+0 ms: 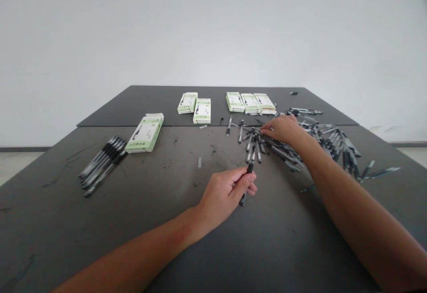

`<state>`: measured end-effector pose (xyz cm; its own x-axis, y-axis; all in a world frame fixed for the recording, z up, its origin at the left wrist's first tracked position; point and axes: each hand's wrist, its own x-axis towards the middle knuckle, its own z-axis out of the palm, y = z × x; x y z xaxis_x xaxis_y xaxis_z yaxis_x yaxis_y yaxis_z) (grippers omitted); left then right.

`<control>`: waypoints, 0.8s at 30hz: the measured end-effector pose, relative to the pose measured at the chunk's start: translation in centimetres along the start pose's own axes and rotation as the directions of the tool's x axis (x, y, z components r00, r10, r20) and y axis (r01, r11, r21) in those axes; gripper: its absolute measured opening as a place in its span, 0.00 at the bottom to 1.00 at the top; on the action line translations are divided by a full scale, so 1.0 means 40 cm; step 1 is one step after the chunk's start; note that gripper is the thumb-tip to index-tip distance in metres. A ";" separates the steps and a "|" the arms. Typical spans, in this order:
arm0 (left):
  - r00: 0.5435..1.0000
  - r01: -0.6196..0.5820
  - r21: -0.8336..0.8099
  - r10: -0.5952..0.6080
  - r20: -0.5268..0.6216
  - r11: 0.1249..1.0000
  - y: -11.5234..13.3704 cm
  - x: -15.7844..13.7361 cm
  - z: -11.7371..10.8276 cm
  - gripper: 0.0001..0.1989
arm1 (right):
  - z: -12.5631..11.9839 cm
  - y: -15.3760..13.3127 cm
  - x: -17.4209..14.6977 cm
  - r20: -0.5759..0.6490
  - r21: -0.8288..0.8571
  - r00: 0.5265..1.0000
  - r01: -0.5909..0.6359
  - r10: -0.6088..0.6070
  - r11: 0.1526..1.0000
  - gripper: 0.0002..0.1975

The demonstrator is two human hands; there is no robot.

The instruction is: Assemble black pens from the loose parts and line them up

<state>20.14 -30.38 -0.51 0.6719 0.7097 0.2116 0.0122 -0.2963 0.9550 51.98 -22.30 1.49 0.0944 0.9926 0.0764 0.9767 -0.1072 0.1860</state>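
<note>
My left hand (227, 190) is closed round a pen (250, 167) with a black grip, held above the near part of the table. The pen's clear, narrow end points away from me, and its dark other end shows below my fingers. At the left side of a heap of loose pens (287, 153), my right hand (283, 129) reaches down with thumb and fingertips pressed together. Whatever lies between those fingertips is too small to make out. Several pen parts with clear and black ends (255, 144) lie just in front of it.
A row of black-capped pens (103, 162) lies at the left, beside a green and white box (145, 134) with its flap open. Further back stand more such boxes (202, 110), (235, 102). A small clear piece (199, 162) lies mid-table. A white wall (213, 30) rises behind.
</note>
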 end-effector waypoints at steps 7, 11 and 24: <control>1.000 0.011 0.022 -0.011 -0.005 1.000 0.008 0.004 0.000 0.15 | -0.012 -0.011 -0.002 0.023 0.009 1.000 -0.014 0.013 1.000 0.18; 1.000 0.017 0.031 -0.017 -0.008 0.999 0.006 0.003 0.001 0.15 | -0.018 -0.019 -0.005 0.016 0.002 1.000 -0.016 0.016 1.000 0.18; 1.000 0.022 0.083 -0.021 -0.006 0.996 0.006 0.002 -0.003 0.16 | -0.029 -0.030 -0.007 0.006 0.034 1.000 -0.020 0.020 0.999 0.19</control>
<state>20.09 -30.31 -0.24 0.6668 0.7200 0.1924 0.0880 -0.3325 0.9390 50.56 -22.52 2.40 0.1149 0.9906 0.0739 0.9805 -0.1250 0.1514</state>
